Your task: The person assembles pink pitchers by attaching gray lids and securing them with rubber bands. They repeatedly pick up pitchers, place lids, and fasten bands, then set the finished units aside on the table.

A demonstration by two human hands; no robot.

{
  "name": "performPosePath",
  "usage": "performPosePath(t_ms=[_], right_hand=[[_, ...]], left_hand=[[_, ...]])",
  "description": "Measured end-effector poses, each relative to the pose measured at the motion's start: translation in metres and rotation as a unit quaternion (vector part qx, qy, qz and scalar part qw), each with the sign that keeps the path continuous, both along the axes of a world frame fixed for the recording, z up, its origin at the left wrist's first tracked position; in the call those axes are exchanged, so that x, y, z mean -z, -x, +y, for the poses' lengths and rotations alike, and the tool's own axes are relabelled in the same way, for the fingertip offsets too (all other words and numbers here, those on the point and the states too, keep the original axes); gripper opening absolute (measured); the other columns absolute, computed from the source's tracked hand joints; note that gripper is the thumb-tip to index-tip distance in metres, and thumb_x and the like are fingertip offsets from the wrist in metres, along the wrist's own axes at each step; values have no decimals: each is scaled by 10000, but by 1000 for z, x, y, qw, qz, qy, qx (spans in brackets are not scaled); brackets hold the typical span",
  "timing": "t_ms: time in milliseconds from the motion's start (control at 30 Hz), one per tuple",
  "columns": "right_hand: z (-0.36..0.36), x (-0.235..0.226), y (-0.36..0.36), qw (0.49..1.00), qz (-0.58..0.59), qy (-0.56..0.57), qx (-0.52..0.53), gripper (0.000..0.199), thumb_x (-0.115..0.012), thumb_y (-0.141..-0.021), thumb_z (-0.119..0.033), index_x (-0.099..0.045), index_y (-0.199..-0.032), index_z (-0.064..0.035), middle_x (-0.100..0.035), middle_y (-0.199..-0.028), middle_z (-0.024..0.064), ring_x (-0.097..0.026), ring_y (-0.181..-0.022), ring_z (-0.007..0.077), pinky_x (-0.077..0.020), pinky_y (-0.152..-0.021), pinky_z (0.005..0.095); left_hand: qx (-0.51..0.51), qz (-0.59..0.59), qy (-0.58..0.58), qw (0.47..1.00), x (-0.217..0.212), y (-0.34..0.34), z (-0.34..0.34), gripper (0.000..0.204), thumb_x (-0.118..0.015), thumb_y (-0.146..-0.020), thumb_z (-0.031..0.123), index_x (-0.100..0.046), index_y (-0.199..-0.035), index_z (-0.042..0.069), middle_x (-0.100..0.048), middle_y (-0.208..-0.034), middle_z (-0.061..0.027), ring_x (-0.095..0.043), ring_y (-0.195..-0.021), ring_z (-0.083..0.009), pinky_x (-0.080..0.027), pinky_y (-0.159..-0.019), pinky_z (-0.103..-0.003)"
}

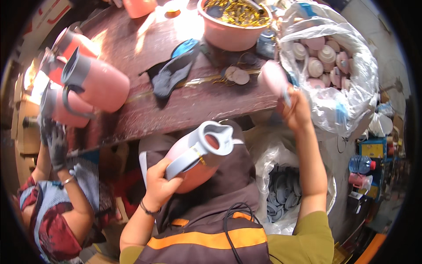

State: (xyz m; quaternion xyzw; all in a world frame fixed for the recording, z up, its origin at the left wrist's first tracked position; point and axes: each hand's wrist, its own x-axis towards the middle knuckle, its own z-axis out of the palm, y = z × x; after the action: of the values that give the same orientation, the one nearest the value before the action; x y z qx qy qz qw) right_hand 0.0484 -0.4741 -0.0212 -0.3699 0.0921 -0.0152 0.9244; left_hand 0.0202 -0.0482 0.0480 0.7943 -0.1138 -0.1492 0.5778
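A jug (203, 176) is gripped by its handle (184, 163) in the left hand (161, 187). A lid (272, 78) is pinched in the right hand (297, 110), near a bag (325, 108).

The site is an assembly workshop. Indicators: matching pink jugs (105, 88) grouped on a scuffed worktable (220, 97); pink lid-like parts (327, 55) and grey discs (274, 193) held in bulk in plastic bags (336, 114); a basin (231, 37) of gold ties (239, 13). A second worker (79, 215) wears gloves (58, 149) at the same table.
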Motion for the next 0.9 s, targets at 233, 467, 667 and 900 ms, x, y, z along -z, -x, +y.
performPosePath(t_ms=[233,467,667,900], right_hand=[[128,-44,75,921,59,325,-206,572,-554,-852,-199,-451,-1394,-49,-508,-1326,120,-462,-1245,235,-330,-1067,353],[179,-57,99,711,-143,683,-84,812,-731,-750,-425,-408,-1399,-56,-414,-1357,268,-429,-1258,432,-374,-1044,461],[194,-38,107,645,-458,604,-98,523,-720,-710,-351,-639,-1176,-127,-529,-1278,213,-560,-1116,390,-488,-929,452],[209,-42,98,654,-433,618,-55,517,-705,-711,-356,-640,-1157,-102,-562,-1206,210,-586,-1062,395,-502,-905,461]], left_hand=[[91,-27,-6,995,18,14,13,159,-670,-652,78,-629,-792,17,-595,-670,-100,-577,-599,-178,-461,-589,-277],[140,-79,-60,985,13,25,15,204,-698,-632,122,-634,-802,29,-587,-682,-145,-584,-604,-291,-463,-571,-328],[215,-88,-63,971,26,-21,36,211,-696,-638,134,-606,-797,29,-587,-676,-128,-588,-600,-246,-460,-572,-316],[68,-100,-166,979,24,-16,3,178,-676,-760,195,-611,-825,43,-638,-740,-159,-631,-725,-342,-478,-639,-405]])
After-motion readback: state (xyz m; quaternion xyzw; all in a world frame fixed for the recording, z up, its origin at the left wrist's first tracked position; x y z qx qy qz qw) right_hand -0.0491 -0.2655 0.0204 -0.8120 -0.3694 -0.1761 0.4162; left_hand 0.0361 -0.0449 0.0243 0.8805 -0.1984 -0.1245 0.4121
